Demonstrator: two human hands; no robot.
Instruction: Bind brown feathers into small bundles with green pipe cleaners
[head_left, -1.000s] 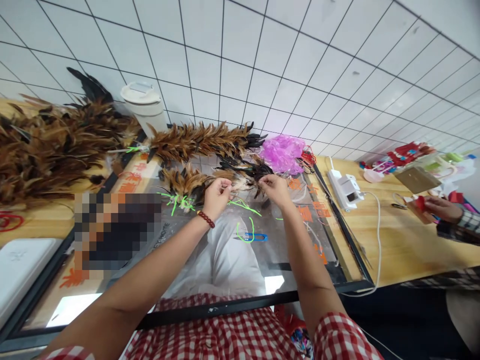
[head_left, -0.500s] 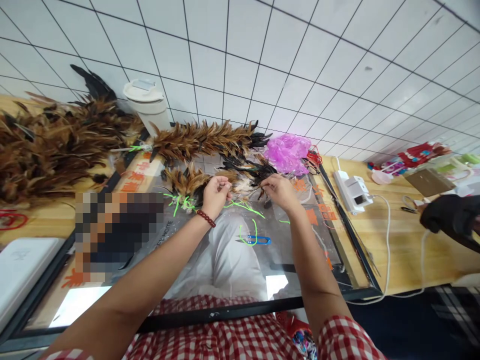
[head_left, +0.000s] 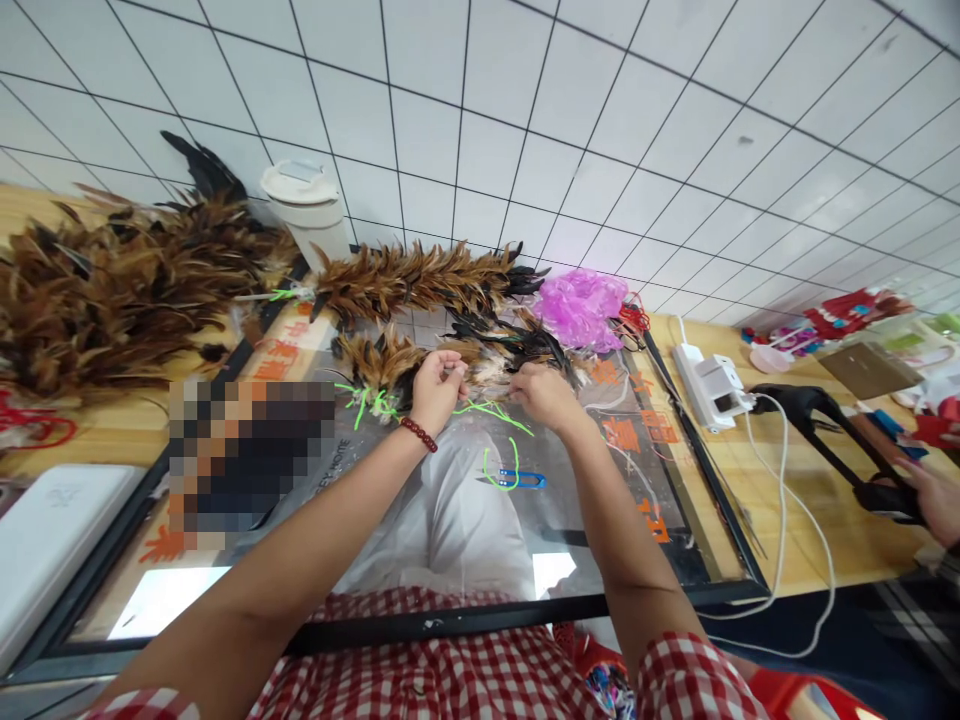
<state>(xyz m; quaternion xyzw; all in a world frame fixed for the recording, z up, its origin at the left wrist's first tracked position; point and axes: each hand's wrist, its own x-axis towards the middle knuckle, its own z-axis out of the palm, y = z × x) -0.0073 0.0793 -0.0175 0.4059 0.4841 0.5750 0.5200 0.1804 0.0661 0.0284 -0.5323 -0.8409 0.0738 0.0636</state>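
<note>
Thumb and fingers of my left hand (head_left: 441,388) are pinched together beside a small bundle of brown feathers (head_left: 382,358); what they hold, if anything, is too small to name. My right hand (head_left: 546,396) is closed at the near edge of a loose pile of black and pale feathers (head_left: 517,345), its fingertips partly hidden. Between and below the hands lie bright green ties (head_left: 491,408). Blue thread snips (head_left: 523,480) rest on the glass tabletop, with a green strand curled over them. Behind, a long brown feather garland (head_left: 412,278) stretches across.
A big feather heap (head_left: 105,290) fills the left, near a white lidded cup (head_left: 306,210). Pink plastic (head_left: 581,305) sits at the back. On the right are a power strip (head_left: 709,385) with cables, a black frame-like object (head_left: 817,420) and another person's hand (head_left: 937,498).
My right hand has shifted left and its fingers have turned inward; my left hand keeps its pinch. At the right, the black object is now farther left, with another person's hand by it.
</note>
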